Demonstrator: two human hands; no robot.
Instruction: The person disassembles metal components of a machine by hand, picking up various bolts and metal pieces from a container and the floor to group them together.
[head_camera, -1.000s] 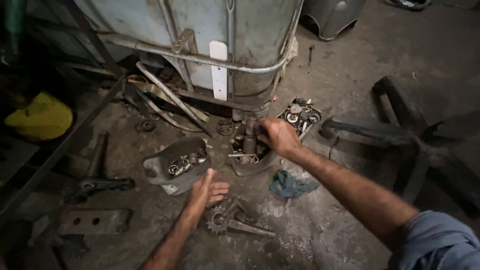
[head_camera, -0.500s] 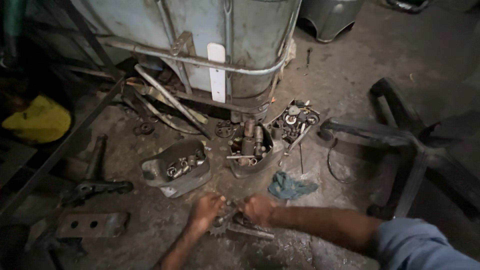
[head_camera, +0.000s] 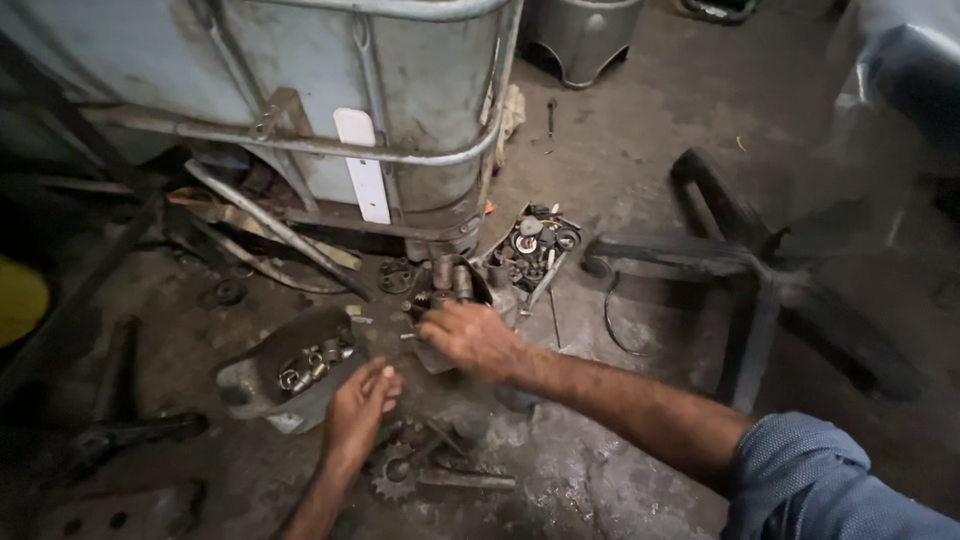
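Three trays of metal parts sit mid-frame: left tray, middle tray, right tray. The right hand reaches into the middle one, fingers curled; the left hand hovers above a sprocket, fingers loosely together.

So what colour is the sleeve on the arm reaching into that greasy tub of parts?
Blue, a faded denim-like shade; the sleeve shows at the lower right of the head view.
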